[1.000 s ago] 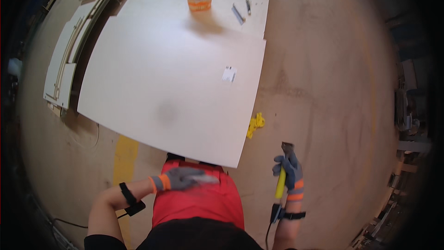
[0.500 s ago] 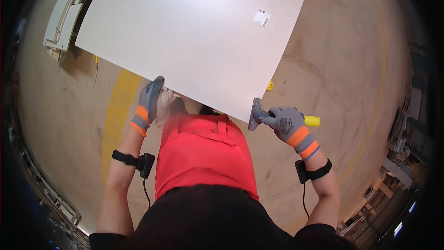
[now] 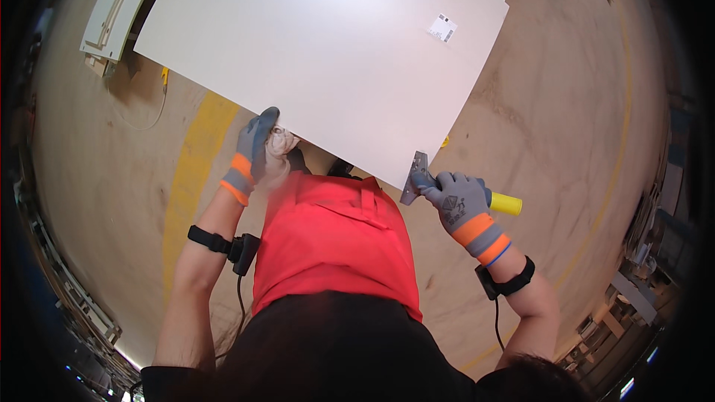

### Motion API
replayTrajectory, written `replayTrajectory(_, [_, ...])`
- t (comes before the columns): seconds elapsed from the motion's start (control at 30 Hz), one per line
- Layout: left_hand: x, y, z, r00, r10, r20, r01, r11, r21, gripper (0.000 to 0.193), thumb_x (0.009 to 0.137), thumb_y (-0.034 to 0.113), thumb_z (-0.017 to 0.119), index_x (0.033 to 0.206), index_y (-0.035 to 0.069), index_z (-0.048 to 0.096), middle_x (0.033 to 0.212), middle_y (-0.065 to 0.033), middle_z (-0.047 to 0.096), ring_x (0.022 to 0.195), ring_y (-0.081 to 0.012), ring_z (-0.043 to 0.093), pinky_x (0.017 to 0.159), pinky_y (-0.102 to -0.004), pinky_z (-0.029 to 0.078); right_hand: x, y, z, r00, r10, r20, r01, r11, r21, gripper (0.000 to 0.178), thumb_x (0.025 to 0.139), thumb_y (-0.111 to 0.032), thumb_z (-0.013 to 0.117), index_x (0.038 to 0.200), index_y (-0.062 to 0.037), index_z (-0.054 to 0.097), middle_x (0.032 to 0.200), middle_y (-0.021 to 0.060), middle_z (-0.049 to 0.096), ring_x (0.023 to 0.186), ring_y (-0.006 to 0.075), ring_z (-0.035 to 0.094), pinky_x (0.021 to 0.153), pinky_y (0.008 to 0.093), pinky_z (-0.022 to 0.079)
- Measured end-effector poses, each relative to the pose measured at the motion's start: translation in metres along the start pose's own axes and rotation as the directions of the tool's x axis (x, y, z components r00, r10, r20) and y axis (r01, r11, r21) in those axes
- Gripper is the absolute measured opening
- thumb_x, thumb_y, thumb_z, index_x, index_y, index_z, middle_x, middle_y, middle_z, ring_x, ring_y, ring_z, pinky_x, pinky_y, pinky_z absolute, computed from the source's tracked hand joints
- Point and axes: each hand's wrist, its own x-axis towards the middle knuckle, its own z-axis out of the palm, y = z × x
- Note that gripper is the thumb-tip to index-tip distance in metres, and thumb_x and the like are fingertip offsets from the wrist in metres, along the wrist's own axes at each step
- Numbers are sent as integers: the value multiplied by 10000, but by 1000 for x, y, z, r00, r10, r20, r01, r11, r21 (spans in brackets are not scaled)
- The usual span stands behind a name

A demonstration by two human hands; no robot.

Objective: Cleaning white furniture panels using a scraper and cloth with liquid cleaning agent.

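A large white panel (image 3: 320,52) with a small printed label (image 3: 443,27) lies flat before me. My left hand (image 3: 257,138), in a grey glove with an orange-banded cuff, is at the panel's near edge. A crumpled whitish cloth (image 3: 278,150) is bunched in its grip, with the fingertips over the panel's edge. My right hand (image 3: 456,197), gloved the same way, is closed round a scraper. The scraper's wide metal blade (image 3: 414,179) is at the panel's near right corner; its yellow handle end (image 3: 506,204) sticks out to the right.
Stacked white boards (image 3: 112,26) stand at the far left, with a yellow-ended cable (image 3: 164,77) by them. A yellow stripe (image 3: 195,156) runs along the floor. Board offcuts (image 3: 629,294) lie at the right rim. Something small and yellow (image 3: 445,141) shows beside the panel's right edge.
The panel and floor have shifted rightward in view. My left hand and the cloth appear a little higher and farther right, still at the panel's edge. The scraper blade stays near the corner.
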Motion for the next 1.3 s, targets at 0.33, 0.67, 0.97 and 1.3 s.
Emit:
replayTrajectory(0.33, [-5,13,5,977,209,-48,-185,934,304,390,952,378,479,846,13,565,728,-89,584,683,-176,566,652,-337,489,12,12,-8,995,-103,-9,103,991,81,418,796,-123,608,1166,-313,566,892,15,539,810,220,602,623,412,458])
replayTrajectory(0.67, [-5,15,0,996,-42,77,35,995,93,346,978,335,475,989,14,606,841,-63,636,793,-123,583,762,-275,479,26,-6,-7,999,-37,10,36,999,33,468,795,-124,617,1195,-362,563,893,9,545,803,212,603,641,399,463])
replayTrajectory(0.97, [-25,-53,-28,979,71,190,-78,996,30,354,984,247,431,1206,41,614,989,-31,618,874,-110,532,839,-252,445,128,-42,-54,997,-80,-6,79,992,-95,379,846,-178,580,1179,-358,597,915,19,573,836,219,623,674,386,496])
replayTrajectory(1.3, [-36,-60,-56,928,370,-54,-327,873,362,324,852,77,574,1175,61,599,902,-63,655,838,-193,616,766,-286,485,119,-2,-30,987,-148,-68,141,986,-91,372,830,-191,589,1190,-287,597,877,28,587,761,234,627,621,387,514])
